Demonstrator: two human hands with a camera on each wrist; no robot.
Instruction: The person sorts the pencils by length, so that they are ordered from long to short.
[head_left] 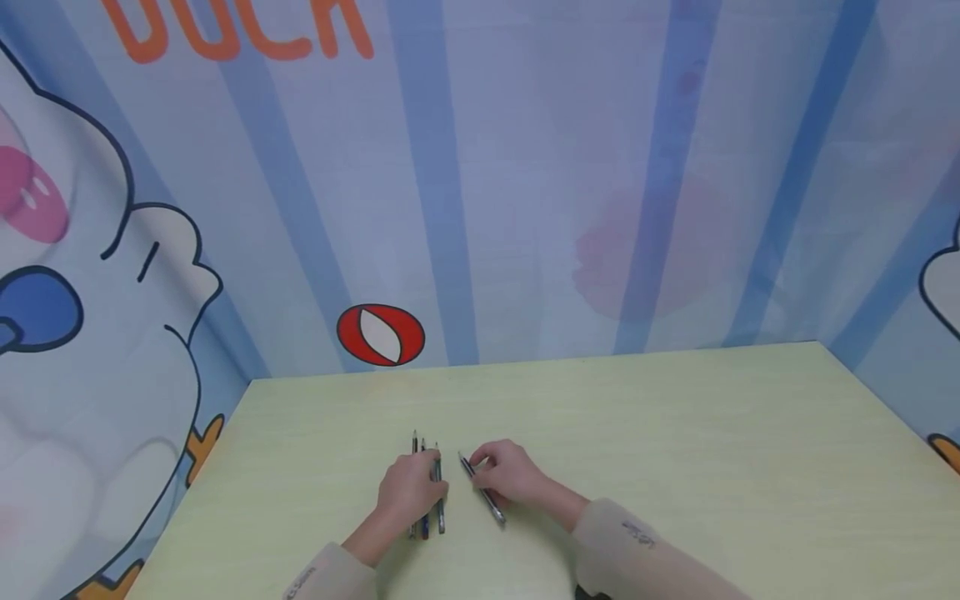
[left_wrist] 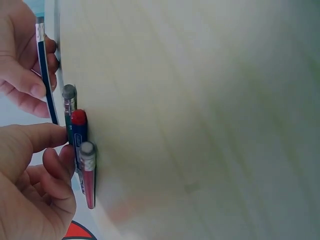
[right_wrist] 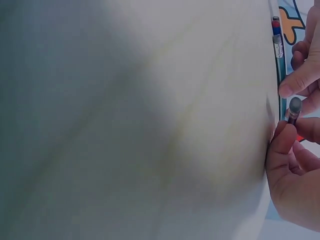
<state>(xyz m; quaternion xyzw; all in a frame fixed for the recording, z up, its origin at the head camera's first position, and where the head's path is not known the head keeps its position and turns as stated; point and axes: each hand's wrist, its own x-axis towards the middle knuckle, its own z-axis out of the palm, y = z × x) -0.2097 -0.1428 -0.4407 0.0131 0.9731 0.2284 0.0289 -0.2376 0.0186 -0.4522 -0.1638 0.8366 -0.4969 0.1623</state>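
Note:
Three pencils lie side by side, tips toward the back, beneath my left hand (head_left: 408, 487). They are a green pencil (left_wrist: 69, 107) with a grey eraser, a blue pencil (left_wrist: 78, 132) with a red end, and a reddish pencil (left_wrist: 88, 180) with a grey eraser. My left thumb and bent fingers pinch the green one, rightmost in the head view, and the hand covers the middle of the others. A short gap to the right, my right hand (head_left: 512, 475) pinches a dark pencil (head_left: 491, 504), slanted with its eraser end toward me.
The pale wooden tabletop (head_left: 645, 417) extends around both hands. Behind it hangs a blue striped backdrop (head_left: 525, 208) with cartoon drawings, reaching the table's back edge. A small dark object (head_left: 588, 593) shows at the bottom edge, beneath the right sleeve (head_left: 637, 542).

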